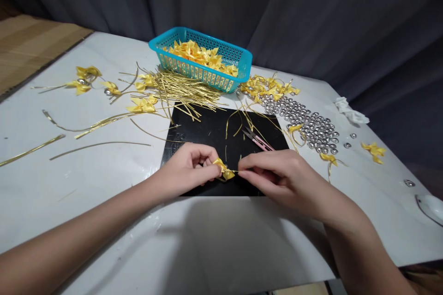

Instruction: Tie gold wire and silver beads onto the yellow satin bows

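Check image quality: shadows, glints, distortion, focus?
Head view: soft shadow on the white table, nearer than the black mat; head view: glints on the silver beads; head view: curtain dim; head view: outer areas look wide-angle stretched; head view: yellow bow at the fingers too small to judge focus.

"How did the yellow satin bow (229,174) look?"
"Glossy and partly hidden, one fold toward eleven o'clock, another toward five. It sat near six o'clock in the view."
"And the gold twist tie (236,171)?"
"Thin, its visible end running straight from the bow toward three o'clock."
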The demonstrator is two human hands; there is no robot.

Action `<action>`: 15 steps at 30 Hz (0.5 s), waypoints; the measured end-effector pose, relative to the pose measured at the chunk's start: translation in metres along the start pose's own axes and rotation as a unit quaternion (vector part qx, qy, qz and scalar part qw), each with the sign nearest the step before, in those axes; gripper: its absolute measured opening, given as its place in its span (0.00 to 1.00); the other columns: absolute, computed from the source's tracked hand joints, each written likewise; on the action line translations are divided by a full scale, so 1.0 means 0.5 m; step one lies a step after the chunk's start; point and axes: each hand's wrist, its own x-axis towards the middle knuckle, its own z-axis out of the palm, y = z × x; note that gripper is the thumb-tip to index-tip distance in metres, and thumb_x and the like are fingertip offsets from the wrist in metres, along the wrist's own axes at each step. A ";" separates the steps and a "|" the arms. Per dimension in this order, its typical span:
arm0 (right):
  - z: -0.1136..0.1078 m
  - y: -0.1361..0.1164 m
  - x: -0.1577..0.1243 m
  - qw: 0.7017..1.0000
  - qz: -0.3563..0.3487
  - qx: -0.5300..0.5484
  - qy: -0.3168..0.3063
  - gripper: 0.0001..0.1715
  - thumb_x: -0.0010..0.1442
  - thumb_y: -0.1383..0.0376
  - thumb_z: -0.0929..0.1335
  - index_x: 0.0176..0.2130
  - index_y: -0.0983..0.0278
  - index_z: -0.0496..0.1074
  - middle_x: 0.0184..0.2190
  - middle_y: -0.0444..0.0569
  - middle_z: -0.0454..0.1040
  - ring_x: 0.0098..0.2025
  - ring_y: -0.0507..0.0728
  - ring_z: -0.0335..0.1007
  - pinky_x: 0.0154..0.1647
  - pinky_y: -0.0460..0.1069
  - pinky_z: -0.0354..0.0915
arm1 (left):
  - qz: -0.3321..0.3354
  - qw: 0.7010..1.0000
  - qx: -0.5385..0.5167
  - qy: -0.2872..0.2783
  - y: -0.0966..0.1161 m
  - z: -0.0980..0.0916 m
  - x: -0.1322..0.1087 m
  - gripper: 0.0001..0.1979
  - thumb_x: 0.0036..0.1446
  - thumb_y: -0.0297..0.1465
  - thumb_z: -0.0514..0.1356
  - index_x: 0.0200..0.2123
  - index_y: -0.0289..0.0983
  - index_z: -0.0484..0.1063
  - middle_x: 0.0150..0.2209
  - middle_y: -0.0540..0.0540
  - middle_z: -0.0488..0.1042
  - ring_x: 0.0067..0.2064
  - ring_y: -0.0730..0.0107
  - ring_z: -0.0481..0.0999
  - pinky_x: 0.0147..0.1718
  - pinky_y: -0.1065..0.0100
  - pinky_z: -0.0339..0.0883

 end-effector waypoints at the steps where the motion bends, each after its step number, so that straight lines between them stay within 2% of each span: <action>1: -0.001 -0.001 0.000 1.000 -0.003 -0.003 -0.002 0.08 0.60 0.69 0.64 0.31 0.66 0.72 0.18 0.40 0.62 0.19 0.45 0.49 0.23 0.41 0.50 | 0.002 1.000 0.001 0.000 0.000 0.000 0.000 0.08 0.44 0.32 0.58 0.19 0.35 0.65 0.17 0.55 0.61 0.20 0.79 0.60 0.19 0.76 0.53; 10: -0.001 0.005 -0.001 0.999 -0.032 -0.024 0.007 0.09 0.61 0.70 0.63 0.31 0.66 0.71 0.19 0.41 0.64 0.20 0.45 0.51 0.24 0.41 0.53 | 0.014 1.000 -0.004 0.000 0.000 0.001 -0.002 0.08 0.45 0.30 0.58 0.18 0.35 0.64 0.16 0.56 0.60 0.20 0.79 0.60 0.19 0.77 0.53; 15: -0.007 0.011 -0.005 0.997 -0.022 -0.029 0.071 0.07 0.60 0.68 0.65 0.31 0.66 0.71 0.16 0.39 0.58 0.19 0.45 0.49 0.21 0.41 0.51 | 0.004 0.999 -0.031 0.023 0.000 0.002 0.001 0.08 0.44 0.30 0.58 0.18 0.35 0.64 0.16 0.55 0.62 0.19 0.80 0.60 0.18 0.78 0.53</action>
